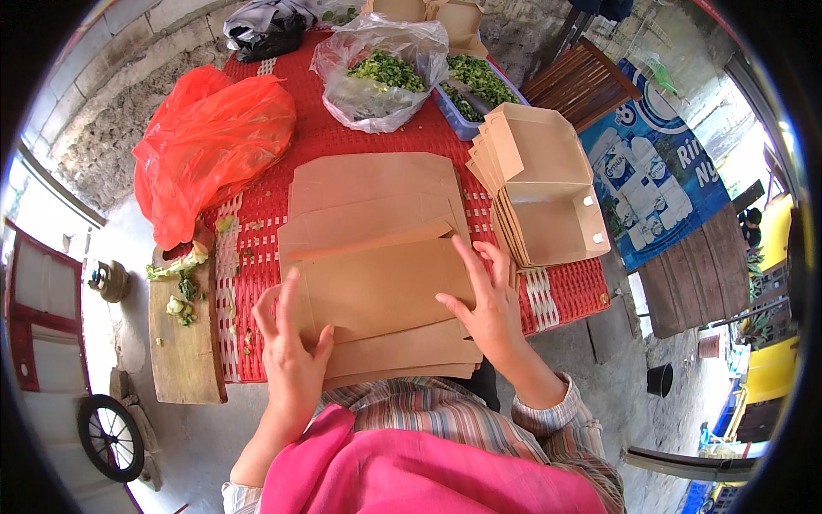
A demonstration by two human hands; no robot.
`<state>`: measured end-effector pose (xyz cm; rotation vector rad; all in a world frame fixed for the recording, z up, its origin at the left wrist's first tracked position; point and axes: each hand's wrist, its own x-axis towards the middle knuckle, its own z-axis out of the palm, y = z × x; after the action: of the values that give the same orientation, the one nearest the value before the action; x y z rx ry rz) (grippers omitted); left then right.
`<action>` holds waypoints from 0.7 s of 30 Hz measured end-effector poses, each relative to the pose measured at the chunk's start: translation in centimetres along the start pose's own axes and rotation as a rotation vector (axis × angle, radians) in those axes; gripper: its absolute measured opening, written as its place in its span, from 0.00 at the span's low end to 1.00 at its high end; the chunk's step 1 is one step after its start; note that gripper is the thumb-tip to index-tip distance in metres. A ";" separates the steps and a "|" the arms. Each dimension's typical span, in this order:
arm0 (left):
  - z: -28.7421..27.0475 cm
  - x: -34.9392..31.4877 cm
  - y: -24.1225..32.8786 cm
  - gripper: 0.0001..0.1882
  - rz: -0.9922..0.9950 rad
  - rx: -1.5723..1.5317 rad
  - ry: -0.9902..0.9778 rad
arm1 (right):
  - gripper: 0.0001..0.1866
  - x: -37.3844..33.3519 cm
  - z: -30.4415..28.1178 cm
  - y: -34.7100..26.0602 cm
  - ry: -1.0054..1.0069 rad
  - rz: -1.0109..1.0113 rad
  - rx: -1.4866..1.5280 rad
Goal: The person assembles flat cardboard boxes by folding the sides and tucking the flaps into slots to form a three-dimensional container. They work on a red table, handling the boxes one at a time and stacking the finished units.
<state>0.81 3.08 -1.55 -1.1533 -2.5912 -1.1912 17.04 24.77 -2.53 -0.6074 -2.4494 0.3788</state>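
Observation:
A flat brown cardboard box blank [385, 287] lies on top of a stack of flat cardboard blanks [372, 176], right in front of me. A narrow strip along its far edge stands partly up at the right corner. My left hand [293, 347] is at its left side, fingers spread, with the index fingertip at the edge. At its right side my right hand [490, 300] has its fingers apart, the index fingertip by the raised corner and the thumb over the panel. Neither hand is wrapped round the cardboard.
Folded open cardboard boxes [556, 218] are stacked on the right of the red woven table [300, 77]. A red plastic bag [214, 141] lies at left, above a wooden board [184, 343] with vegetable scraps. Behind stand a clear bag [381, 73] and a blue tub [462, 128] of chopped greens.

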 end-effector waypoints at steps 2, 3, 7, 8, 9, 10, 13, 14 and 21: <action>0.3 -0.3 0.9 0.38 -0.042 0.008 -0.066 | 0.33 0.4 -1.2 -1.7 0.006 -0.137 -0.178; 0.2 -0.5 0.8 0.36 0.027 0.115 -0.110 | 0.31 0.1 -0.8 -1.8 -0.090 -0.187 -0.111; 0.0 -1.5 0.7 0.27 0.169 0.349 -0.220 | 0.23 -1.0 -0.7 -4.0 -0.330 -0.338 0.030; 0.0 -1.7 0.7 0.27 0.185 0.369 -0.216 | 0.23 -1.2 -0.6 -4.4 -0.349 -0.382 0.045; 0.0 -1.8 0.7 0.27 0.199 0.389 -0.212 | 0.23 -1.5 -0.5 -4.8 -0.369 -0.427 0.060; 0.0 -1.9 0.8 0.26 0.209 0.410 -0.216 | 0.24 -1.9 0.0 -4.9 -0.369 -0.470 0.064; -0.4 -2.2 0.9 0.25 0.230 0.429 -0.249 | 0.24 -2.5 0.8 -5.6 -0.364 -0.547 0.112; -0.6 -2.3 0.9 0.26 0.233 0.406 -0.274 | 0.24 -2.5 0.9 -5.8 -0.377 -0.517 0.142; -0.6 -3.0 1.0 0.27 0.351 0.274 -0.429 | 0.34 -1.9 0.3 -6.5 -0.347 -0.444 0.186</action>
<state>3.44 1.29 -1.55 -1.8564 -2.5492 -0.5447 16.09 18.18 -1.06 0.0961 -2.7364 0.5548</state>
